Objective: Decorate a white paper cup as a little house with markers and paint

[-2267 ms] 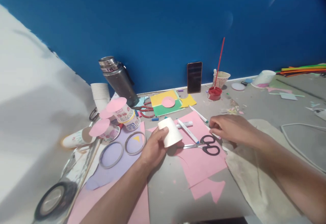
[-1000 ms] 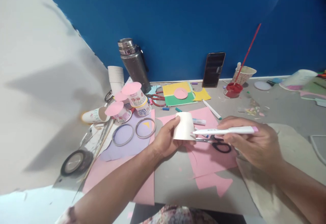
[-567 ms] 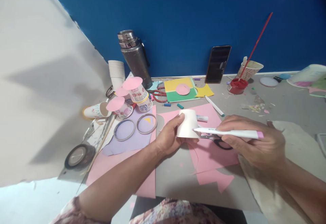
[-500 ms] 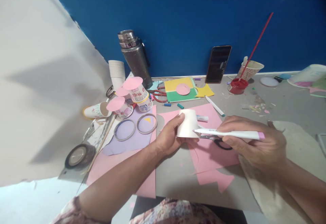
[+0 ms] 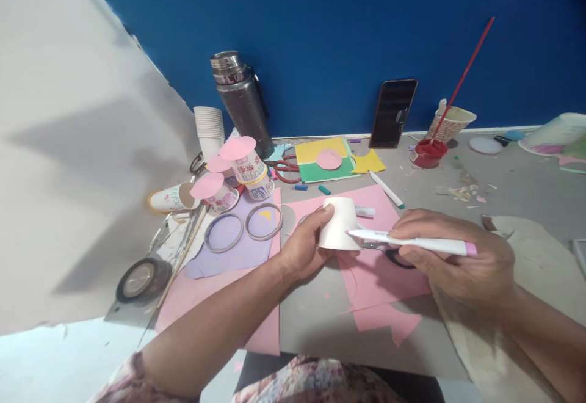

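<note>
1. A person is sitting at a gray tabletop (image 5: 311, 323), the left hand (image 5: 304, 247) wrapping around a plain white paper cup (image 5: 339, 226); the cup is standing bottom-up in the grasp, its wide rim facing six o'clock.
2. Reaching in from between three and four o'clock of the cup, the right hand (image 5: 453, 256) is pinching a white marker (image 5: 425, 243) with a pink end. The tip is pointing at the cup's lower side; from here I cannot tell whether it is touching.
3. Black-handled scissors (image 5: 400, 259), partly hidden, are lying beneath the marker on a pink sheet (image 5: 387, 287).
4. Toward two o'clock of the cup, a green-ended marker (image 5: 387, 189) is resting nearby, while a red jar (image 5: 428, 154) is standing farther back. At one o'clock, a phone (image 5: 394, 113) is leaning on the blue wall (image 5: 311, 43).
5. At twelve o'clock, a pink disc (image 5: 329, 159) is lying on yellow-and-green paper (image 5: 311, 149).
6. Toward ten o'clock, decorated cups (image 5: 249, 171) are wearing pink paper circles; a steel flask (image 5: 242, 107) is tilting behind them.
7. At nine o'clock, two gray rings (image 5: 222, 251) are lying on purple paper (image 5: 247, 256).
</note>
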### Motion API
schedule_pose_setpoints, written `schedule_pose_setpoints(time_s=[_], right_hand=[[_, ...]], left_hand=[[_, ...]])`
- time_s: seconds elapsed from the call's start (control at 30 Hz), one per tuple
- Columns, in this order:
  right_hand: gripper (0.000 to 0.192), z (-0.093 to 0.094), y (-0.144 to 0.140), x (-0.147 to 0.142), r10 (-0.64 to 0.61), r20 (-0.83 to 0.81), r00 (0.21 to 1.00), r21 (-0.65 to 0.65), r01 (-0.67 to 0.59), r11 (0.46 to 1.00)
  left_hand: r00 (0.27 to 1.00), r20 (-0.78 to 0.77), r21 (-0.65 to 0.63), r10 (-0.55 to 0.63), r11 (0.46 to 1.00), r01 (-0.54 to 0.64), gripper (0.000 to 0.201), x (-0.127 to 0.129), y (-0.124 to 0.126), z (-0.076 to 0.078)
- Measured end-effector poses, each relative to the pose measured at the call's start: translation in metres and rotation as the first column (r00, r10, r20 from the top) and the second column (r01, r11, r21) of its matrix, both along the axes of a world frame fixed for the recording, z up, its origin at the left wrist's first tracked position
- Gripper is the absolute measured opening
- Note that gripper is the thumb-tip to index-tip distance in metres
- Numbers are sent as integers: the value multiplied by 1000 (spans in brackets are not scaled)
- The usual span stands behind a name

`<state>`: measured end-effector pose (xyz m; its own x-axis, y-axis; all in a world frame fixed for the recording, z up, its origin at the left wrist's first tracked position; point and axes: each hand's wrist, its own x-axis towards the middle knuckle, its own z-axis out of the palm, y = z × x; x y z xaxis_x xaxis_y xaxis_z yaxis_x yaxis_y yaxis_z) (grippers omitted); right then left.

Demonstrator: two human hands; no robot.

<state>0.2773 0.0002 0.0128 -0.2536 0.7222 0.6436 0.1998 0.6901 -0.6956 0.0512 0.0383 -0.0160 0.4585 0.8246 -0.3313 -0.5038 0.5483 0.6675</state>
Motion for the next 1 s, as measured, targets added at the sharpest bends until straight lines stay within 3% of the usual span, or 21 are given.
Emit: schedule_pose_setpoints(time_s=[0.23,0.43,0.57,0.7,0.87,1.0], right_hand=[[30,3,1,3,84,57,995,9,-84,996],[35,2,-2,0,-18,45,999,41,16,999],[28,1,-3,1,52,88,995,-2,-52,999],[28,2,-4,1,-17,64,998,2,16,1000],[26,11,-3,-4,32,117,993,32,-36,999],[25,16,-3,-6,1,100,995,54,-7,999]], left_hand=[[1000,15,25,-18,1000,17,48,0,1,-1],[1000,21,30,19,999,-20,42,3,-1,1],[1000,15,81,12,997,-13,42,4,-2,2],[999,-1,76,44,996,-44,46,4,-2,1],[999,-13,86,42,995,-40,46,5,-3,1],[1000,5,120,23,992,-23,42,6,-4,3]])
